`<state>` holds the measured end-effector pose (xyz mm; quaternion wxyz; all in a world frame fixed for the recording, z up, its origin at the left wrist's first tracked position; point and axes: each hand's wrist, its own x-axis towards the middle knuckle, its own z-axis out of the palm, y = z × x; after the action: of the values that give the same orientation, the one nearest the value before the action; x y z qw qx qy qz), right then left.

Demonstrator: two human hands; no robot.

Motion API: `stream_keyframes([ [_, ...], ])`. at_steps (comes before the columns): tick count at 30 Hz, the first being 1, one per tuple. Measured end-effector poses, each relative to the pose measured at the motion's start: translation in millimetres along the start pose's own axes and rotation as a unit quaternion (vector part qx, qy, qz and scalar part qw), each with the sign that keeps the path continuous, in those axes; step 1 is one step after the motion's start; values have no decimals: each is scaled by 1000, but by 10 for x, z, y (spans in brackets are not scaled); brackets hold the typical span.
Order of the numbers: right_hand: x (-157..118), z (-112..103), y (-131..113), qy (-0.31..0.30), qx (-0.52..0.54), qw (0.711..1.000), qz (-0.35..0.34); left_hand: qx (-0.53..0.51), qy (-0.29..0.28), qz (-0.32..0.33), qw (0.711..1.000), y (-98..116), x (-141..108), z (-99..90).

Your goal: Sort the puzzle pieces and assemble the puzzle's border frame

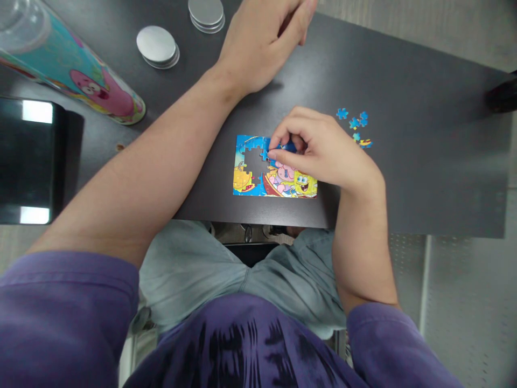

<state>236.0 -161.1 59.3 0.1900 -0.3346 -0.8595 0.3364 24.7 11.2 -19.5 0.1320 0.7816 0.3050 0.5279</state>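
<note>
A partly assembled cartoon jigsaw puzzle [304, 186] lies near the table's front edge, with an irregular gap left of its middle. My right hand [319, 145] is over its upper right part. Thumb and forefinger pinch a small blue puzzle piece [264, 154] at the gap's right side; I cannot tell whether it is seated. Several loose puzzle pieces [354, 123] lie to the right of that hand. Farther up the table rests my left hand [269, 40], its fingers curled and partly out of frame. What they hold, if anything, is hidden.
Two small stacks of round silver discs [156, 43] stand at the upper left. A tall cartoon-printed container [100, 89] with a clear top is left of my left forearm, and a black glossy device [32, 161] is beyond it. A dark object [501, 97] is at the right edge.
</note>
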Motion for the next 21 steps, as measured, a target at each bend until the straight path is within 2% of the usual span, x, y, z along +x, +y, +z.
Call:
stream_keyframes([
  [4, 8, 8, -11, 7, 14, 1000, 3, 3, 12, 8, 1000, 9, -8, 26],
  [10, 41, -26, -117, -16, 24, 997, 69, 8, -1, 11, 1000, 8, -13, 5],
  [21, 42, -9, -120, -8, 38, 996, 83, 24, 5, 22, 999, 27, -9, -1],
])
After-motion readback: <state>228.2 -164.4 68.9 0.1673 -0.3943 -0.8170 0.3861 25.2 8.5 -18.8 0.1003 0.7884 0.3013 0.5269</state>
